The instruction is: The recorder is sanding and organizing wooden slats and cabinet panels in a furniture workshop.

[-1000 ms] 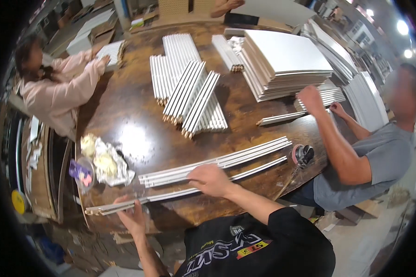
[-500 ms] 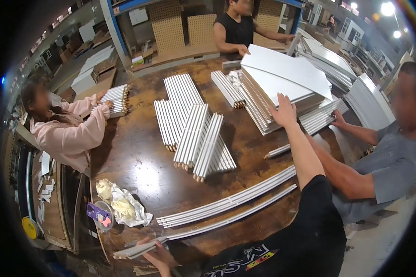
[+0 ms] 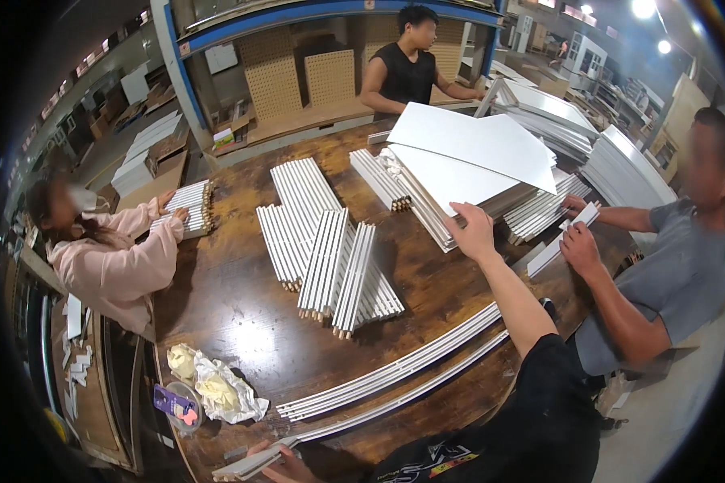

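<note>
At the lower edge, my left hand is closed round a pale slat piece, whose far end meets the long white strips. My right hand reaches out to the near corner of a stack of white panels. Its fingers and thumb are apart, touching or nearly touching that corner; the exact contact is unclear. A loose white panel lies askew on top of the stack. Long grooved white strips curve across the table below my right forearm.
Bundles of white slats lie mid-table. At left, a person in pink handles another bundle. A person in grey at right holds a short white piece. Someone in black stands behind the panels. A phone rests on a plastic tub beside crumpled wrapping.
My view has shifted, and my right hand is now at the panels' near corner with fingers less spread. The person in grey has lifted a white piece. My left hand keeps its hold.
</note>
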`<state>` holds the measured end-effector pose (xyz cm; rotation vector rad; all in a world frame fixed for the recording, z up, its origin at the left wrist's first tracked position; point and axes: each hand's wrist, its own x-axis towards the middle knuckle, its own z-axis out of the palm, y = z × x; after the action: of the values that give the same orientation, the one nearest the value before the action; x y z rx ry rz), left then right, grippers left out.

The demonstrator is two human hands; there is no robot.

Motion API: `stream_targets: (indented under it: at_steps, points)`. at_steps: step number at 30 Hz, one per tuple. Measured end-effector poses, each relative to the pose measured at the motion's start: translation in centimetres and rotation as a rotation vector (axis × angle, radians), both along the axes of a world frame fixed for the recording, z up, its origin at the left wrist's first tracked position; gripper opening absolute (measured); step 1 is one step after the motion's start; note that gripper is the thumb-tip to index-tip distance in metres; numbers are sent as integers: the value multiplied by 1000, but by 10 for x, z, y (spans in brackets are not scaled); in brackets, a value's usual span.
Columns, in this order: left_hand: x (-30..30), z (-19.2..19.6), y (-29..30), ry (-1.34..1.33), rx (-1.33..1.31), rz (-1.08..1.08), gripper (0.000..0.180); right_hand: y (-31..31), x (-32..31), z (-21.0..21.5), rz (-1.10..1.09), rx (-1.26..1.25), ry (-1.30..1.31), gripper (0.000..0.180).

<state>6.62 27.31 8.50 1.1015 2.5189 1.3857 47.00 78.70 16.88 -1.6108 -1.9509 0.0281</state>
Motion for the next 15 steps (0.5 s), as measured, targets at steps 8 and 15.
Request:
stream_targets:
  at_steps: [8, 15]
  points:
    - [1, -8, -16, -55, -77, -40, 60, 59, 142, -34, -346, -198, 1738, 74]
    - [-16, -39, -26, 107, -113, 51, 52, 105, 220, -34, -272, -15, 2000, 76]
